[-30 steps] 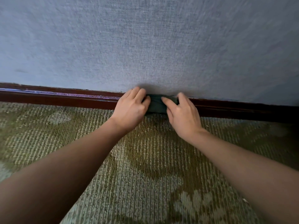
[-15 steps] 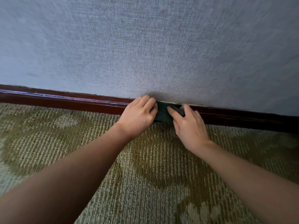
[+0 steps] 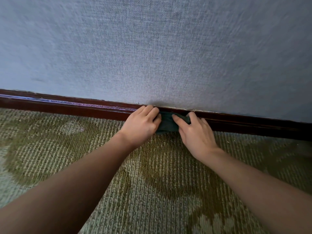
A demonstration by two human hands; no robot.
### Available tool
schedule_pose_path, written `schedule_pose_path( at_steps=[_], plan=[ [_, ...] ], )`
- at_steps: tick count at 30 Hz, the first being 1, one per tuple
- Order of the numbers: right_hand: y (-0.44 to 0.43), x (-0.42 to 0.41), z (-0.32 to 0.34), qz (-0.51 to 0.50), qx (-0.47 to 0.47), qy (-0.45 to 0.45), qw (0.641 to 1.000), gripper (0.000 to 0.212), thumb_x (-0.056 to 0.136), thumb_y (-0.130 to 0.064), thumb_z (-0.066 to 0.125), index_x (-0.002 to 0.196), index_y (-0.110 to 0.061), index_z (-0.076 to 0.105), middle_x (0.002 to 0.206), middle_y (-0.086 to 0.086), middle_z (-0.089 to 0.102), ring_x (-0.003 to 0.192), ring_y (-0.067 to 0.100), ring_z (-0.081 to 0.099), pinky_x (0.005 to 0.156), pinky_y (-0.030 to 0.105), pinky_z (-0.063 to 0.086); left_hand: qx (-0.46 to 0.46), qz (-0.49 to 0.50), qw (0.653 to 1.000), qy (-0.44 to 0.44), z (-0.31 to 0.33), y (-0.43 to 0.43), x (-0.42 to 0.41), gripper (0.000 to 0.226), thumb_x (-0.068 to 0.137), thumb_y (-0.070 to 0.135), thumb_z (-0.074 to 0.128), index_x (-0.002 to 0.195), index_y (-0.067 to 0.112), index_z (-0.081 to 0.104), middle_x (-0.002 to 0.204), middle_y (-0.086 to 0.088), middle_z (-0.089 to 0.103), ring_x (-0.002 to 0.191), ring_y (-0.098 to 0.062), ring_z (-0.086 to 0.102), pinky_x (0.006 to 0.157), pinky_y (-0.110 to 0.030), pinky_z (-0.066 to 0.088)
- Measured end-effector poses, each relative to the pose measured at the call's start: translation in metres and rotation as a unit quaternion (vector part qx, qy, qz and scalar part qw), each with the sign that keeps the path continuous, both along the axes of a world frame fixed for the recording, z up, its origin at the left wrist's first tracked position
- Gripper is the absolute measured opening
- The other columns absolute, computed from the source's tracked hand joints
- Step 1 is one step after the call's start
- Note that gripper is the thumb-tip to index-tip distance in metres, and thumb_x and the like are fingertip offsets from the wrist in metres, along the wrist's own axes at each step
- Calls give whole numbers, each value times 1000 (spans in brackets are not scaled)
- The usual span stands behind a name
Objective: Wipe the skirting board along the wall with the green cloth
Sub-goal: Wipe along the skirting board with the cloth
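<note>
Fingers [image 3: 152,113] on green cloth [image 3: 166,123]

The upper part of the view is filled by a wall [image 3: 152,48] covered in a blue-grey, woven-textured material. A faint darker smudge is seen on it at the lower left. Below, the floor is covered by a looped carpet [image 3: 152,183] in olive green with paler grey-green leaf and flower shapes worked into it. The scene is lit softly and evenly, with a slight shadow cast low on the wall near the middle and darker tones toward the right edge.
</note>
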State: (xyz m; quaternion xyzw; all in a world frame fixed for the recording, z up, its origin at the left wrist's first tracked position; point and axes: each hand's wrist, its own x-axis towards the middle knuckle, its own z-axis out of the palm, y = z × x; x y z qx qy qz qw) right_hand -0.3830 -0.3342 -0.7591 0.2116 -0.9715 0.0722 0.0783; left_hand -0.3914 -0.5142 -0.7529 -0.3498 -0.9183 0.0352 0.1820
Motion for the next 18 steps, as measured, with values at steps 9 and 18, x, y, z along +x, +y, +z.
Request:
schedule_pose_path(
  at_steps=[9,18],
  plan=[
    [-27,-5,-5,20,39,-33,998,47,95,-12,43,140,-23,35,104,14,48,90,29,53,80,35,33,-27,22,999,-9,4,-29,4,37,75,5,37,83,-4,72,75,-15,64,67,-29,63,61,-29,52],
    [-5,-5,9,11,48,19,999,45,70,2,72,114,-10,65,76,22,56,64,35,59,65,39,47,-31,6,999,10,0,-12,0,11,68,5,69,78,3,71,76,-9,63,69,-25,61,63,-29,49]
  ],
)
